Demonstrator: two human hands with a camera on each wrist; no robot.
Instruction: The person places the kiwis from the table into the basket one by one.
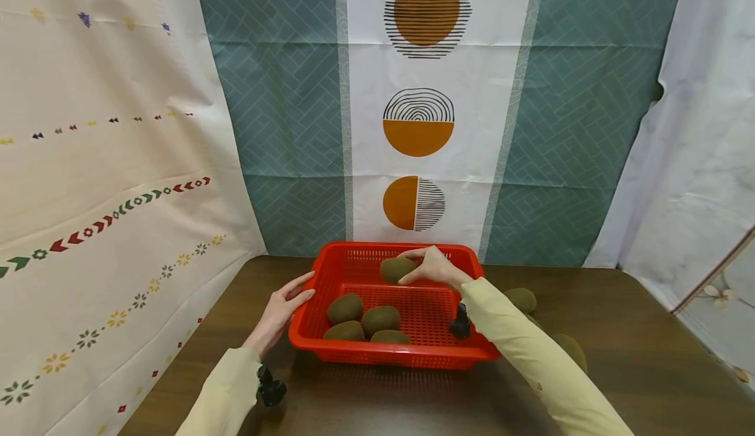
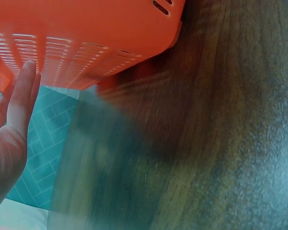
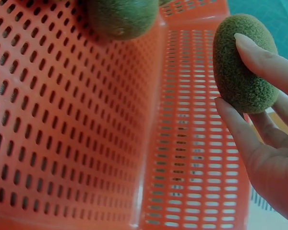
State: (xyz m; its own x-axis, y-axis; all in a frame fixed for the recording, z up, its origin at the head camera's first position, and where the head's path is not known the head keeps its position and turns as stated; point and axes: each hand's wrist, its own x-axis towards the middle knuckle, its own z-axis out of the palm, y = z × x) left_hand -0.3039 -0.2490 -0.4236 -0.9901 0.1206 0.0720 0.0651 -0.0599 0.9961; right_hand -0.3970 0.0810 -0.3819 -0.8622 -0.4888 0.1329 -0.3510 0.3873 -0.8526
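Right grip (image 1: 434, 267) clamped on a kiwi (image 1: 394, 270) over the red basket (image 1: 407, 355), left grip (image 1: 282, 310) uncurled at its side

One red basket (image 1: 425, 353) stands on one counter (image 1: 354, 403), with four kiwis (image 1: 380, 320) lying in it and one held kiwi (image 1: 395, 270) in the right hand (image 1: 435, 267), which with the left hand (image 1: 280, 315) makes two hands. At least three loose kiwis (image 1: 520, 299) show on the counter, for at least eight kiwis in all, though the right one of two pale sleeves (image 1: 525, 341) partly hides that group. Two small black devices (image 1: 271, 389) show, one by each wrist, and three large printed circles (image 1: 427, 7) line one back cloth (image 1: 283, 108).
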